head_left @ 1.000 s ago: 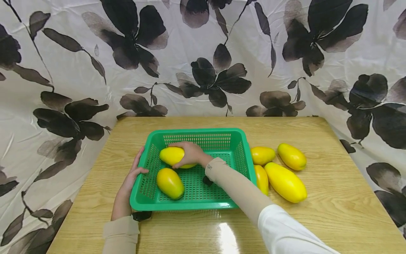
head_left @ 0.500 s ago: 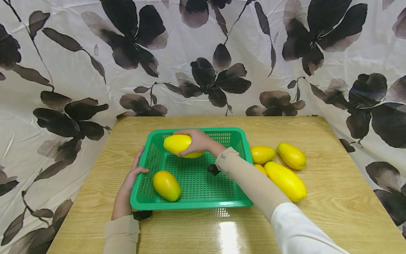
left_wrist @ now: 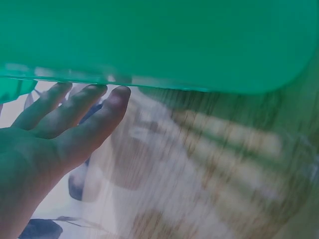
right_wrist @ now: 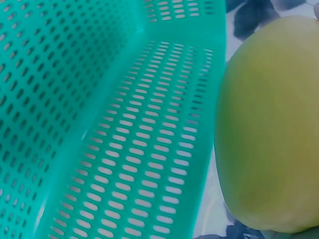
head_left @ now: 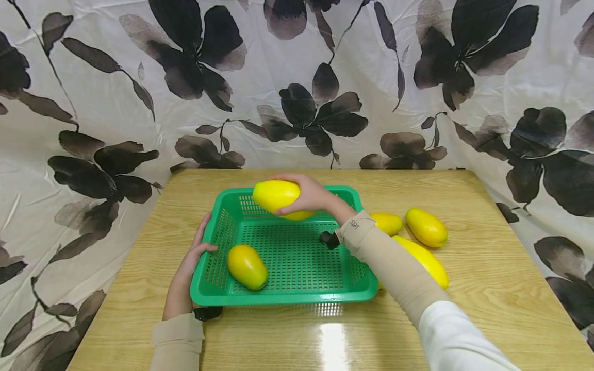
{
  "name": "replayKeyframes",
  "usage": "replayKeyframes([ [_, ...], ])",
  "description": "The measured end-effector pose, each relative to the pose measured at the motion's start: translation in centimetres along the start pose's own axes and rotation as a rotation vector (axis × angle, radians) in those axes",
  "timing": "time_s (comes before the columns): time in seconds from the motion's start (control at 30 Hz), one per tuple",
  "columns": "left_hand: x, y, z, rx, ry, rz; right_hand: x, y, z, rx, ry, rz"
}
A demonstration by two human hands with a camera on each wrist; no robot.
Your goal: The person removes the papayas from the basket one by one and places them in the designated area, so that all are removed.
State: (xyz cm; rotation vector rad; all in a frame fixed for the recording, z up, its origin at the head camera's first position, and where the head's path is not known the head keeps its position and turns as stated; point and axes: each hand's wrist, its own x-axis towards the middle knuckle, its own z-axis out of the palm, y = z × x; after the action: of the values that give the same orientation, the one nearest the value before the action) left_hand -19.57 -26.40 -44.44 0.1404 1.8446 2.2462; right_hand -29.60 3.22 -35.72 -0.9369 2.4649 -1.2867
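Observation:
My right hand point(head_left: 315, 196) grips a long yellow mango point(head_left: 276, 196) from its right end, thumb on the near side and fingers over the far side. It hangs over the back part of the green basket point(head_left: 278, 299), overlapping the back rim in the head view. In the right wrist view the mango point(right_wrist: 269, 129) fills the right side, beside the perforated basket wall point(right_wrist: 134, 149). My left hand point(head_left: 185, 265) holds the basket's left rim, thumb across the top, fingers along the outside. A second mango point(head_left: 247, 267), orange-yellow with a greenish tip, lies at the basket's left front.
Right of the basket several more fruits lie on the wooden table point(head_left: 501, 288): a small mango point(head_left: 389, 223), one at the back right point(head_left: 426, 228), and a larger one point(head_left: 429, 263) partly behind my right sleeve. A floral cloth point(head_left: 297, 67) hangs behind the table.
My right hand has lifted the long mango from the basket's floor, moving up, back and rightward. The other mango shifted slightly in the basket. My left hand stays at the rim.

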Motion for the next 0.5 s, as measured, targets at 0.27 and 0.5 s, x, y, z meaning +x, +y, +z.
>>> replayKeyframes([
  [0.27, 0.0, 0.2, 0.1, -0.017, 0.003, -0.01, -2.0, -0.7, -1.5, 0.05, 0.026, -0.027],
  [0.5, 0.0, 0.2, 0.2, 0.006, 0.015, -0.015, -4.0, -0.8, -2.7, 0.049, 0.068, -0.012],
])
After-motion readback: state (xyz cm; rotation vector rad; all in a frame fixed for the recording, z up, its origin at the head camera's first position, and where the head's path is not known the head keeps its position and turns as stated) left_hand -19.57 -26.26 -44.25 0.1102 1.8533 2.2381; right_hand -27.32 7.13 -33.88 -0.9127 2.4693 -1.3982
